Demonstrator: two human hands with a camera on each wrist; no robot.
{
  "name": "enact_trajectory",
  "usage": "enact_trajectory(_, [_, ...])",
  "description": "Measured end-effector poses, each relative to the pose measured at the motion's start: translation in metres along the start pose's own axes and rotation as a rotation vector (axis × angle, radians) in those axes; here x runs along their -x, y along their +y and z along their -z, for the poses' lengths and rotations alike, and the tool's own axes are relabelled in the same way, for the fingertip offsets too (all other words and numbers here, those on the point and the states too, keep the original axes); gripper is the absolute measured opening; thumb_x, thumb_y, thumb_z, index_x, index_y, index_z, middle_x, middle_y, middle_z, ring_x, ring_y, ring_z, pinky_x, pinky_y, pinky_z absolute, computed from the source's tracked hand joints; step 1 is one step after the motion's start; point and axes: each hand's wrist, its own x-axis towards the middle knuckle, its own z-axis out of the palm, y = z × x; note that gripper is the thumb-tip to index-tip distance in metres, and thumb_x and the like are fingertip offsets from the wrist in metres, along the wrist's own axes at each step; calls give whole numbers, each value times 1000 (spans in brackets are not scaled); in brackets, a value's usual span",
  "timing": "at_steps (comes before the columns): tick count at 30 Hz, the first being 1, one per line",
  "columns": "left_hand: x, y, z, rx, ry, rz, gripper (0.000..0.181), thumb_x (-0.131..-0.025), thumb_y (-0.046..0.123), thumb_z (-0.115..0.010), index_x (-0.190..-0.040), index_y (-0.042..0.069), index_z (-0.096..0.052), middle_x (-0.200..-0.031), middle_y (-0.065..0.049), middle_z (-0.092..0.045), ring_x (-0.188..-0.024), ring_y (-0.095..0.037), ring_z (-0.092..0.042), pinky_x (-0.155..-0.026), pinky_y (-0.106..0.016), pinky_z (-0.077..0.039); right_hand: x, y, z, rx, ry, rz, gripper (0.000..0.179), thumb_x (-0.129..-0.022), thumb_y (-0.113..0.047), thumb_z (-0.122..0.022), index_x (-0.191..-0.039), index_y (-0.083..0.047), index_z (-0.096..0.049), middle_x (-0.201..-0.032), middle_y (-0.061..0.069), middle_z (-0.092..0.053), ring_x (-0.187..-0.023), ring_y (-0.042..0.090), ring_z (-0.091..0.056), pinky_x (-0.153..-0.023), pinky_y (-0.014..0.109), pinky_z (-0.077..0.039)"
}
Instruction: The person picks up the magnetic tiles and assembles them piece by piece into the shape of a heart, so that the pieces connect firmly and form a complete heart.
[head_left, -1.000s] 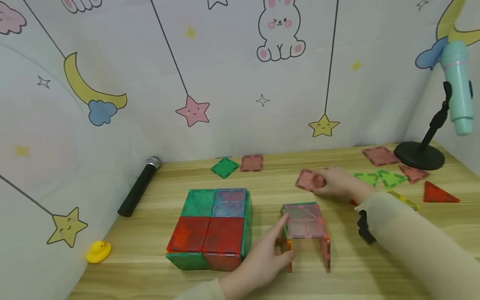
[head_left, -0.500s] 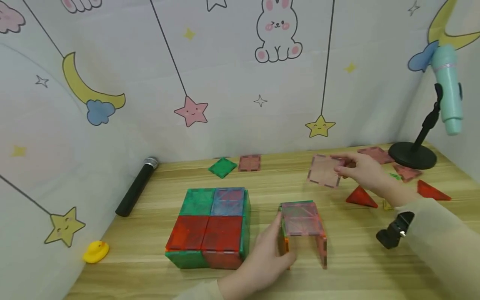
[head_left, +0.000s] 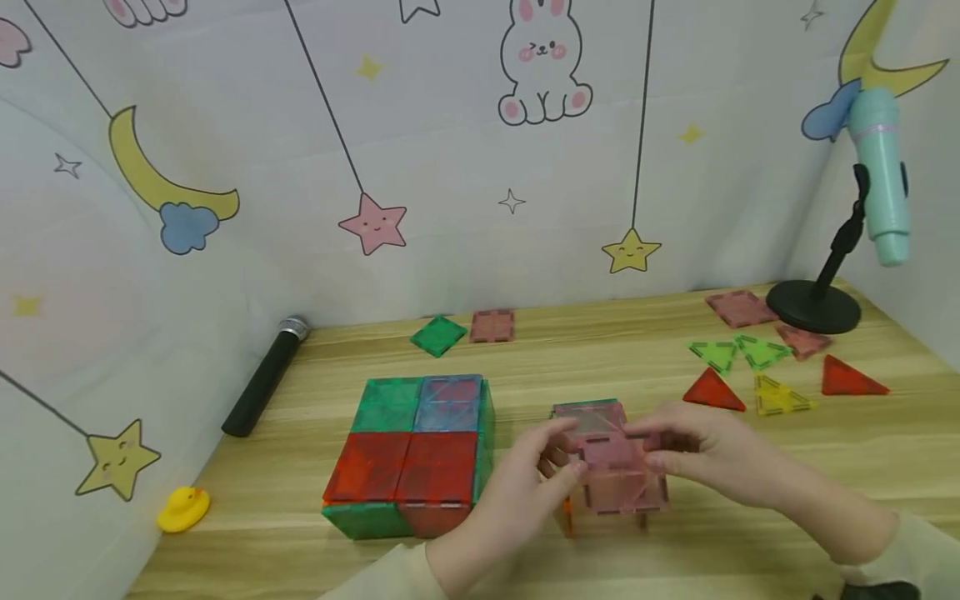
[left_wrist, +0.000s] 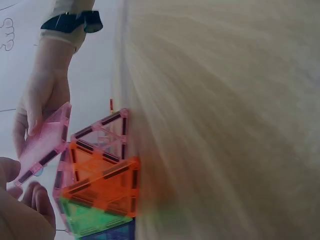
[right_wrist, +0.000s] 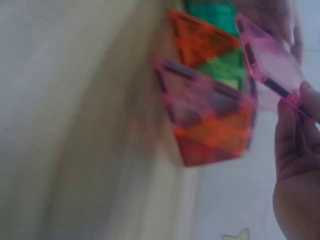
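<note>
My right hand pinches a pink square magnetic tile, tilted in front of a small box of magnetic tiles. Through the see-through tile, the box's pink top partly shows. Beside the box is my left hand, its fingers bent and its thumb at the held tile's left edge. Whether it grips that edge is unclear. In the left wrist view the box shows orange triangles and a green tile on its side. The right wrist view has the pink tile between thumb and fingers.
A larger tile block stands at left. Loose triangles, including a yellow one, lie at right. Farther back are a green square, a black microphone and a teal microphone on a stand. A toy duck sits at left.
My right hand has picked up the pink square tile from the table and brought it forward to the front of the small box. My left hand's fingers have bent in toward it.
</note>
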Motion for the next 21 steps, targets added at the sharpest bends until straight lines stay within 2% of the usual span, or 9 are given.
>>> enact_trajectory(4, [3,-7,-2,-45,-6,-23,21,-91,6,-60,-111,9,-63,-93,7,-58,-82,-5,-53,-70,-21,-47,6,7,-21,68,47,122,35,-82,-5,-70,-115,-15,-65,-94,-6,-62,-77,3,-57,-61,22,-49])
enact_trajectory(7, [6,-12,-3,-86,-12,-45,16,-89,3,-61,-103,10,-65,-89,9,-58,-79,-3,-53,-69,-20,-47,10,9,-32,154,108,204,40,-74,-1,-76,-111,-16,-66,-90,-8,-60,-75,0,-55,-59,16,-46])
enact_trajectory(10, [9,-15,-3,-131,-10,-58,13,-88,1,-61,-96,11,-65,-89,8,-54,-78,-2,-51,-69,-20,-47,12,10,-40,216,154,250,44,-69,3,-78,-107,-16,-68,-88,-10,-55,-70,-1,-52,-56,12,-42])
enact_trajectory(13, [11,-17,-4,-163,6,-56,11,-88,2,-60,-91,12,-65,-89,7,-51,-78,-3,-50,-69,-20,-46,14,11,-46,248,161,251,45,-68,2,-78,-107,-18,-68,-90,-9,-52,-70,-1,-49,-55,11,-40])
enact_trajectory(16, [10,-18,-4,-154,23,-17,10,-89,5,-61,-96,12,-63,-93,3,-48,-81,-6,-49,-71,-21,-46,16,12,-50,281,157,247,46,-69,0,-79,-109,-18,-67,-91,-8,-50,-71,-1,-47,-54,12,-40])
enact_trajectory(19, [9,-21,-5,-130,33,46,22,-88,7,-63,-110,11,-59,-102,-1,-45,-88,-10,-48,-76,-23,-46,17,14,-52,328,174,220,49,-68,-2,-81,-112,-16,-64,-93,-7,-47,-70,-1,-45,-54,12,-39])
enact_trajectory(21, [7,-23,-6,-78,20,92,32,-88,6,-63,-118,9,-54,-108,-3,-42,-92,-11,-48,-80,-23,-46,18,16,-52,335,190,170,50,-68,-4,-81,-113,-12,-61,-92,-6,-45,-69,-2,-44,-53,13,-40])
